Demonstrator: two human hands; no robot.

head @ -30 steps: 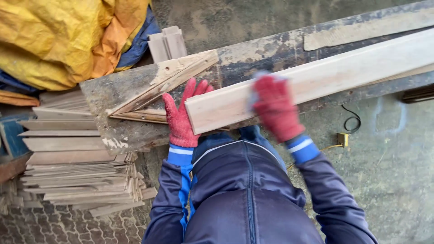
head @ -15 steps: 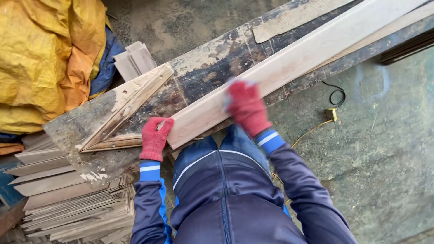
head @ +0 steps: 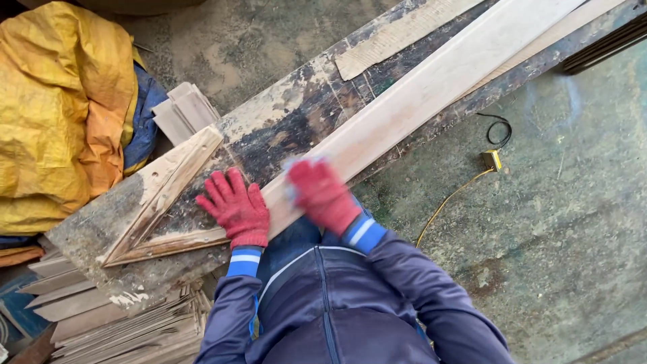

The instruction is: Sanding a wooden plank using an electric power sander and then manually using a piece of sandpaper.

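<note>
A long pale wooden plank (head: 431, 87) lies slantwise on a worn, dark workbench (head: 290, 114), with its near end in front of me. My left hand (head: 236, 207), in a red glove, lies flat with fingers spread at that end, touching the plank's end and the bench. My right hand (head: 322, 194), also red-gloved and blurred by motion, presses a small grey-blue pad (head: 291, 180) onto the plank's top face close to the near end. A triangular wooden frame (head: 162, 189) rests on the bench just left of my left hand.
A yellow and orange tarp (head: 60, 114) is heaped at the left. Short moulding pieces (head: 182, 111) lie beside it. Stacked thin wood strips (head: 135, 330) sit below the bench. A yellow cable with a small box (head: 492, 160) lies on the concrete floor to the right.
My right hand has slid down the plank toward its near end. My left hand went from gripping the plank's end to lying flat with fingers spread. The view shifted left.
</note>
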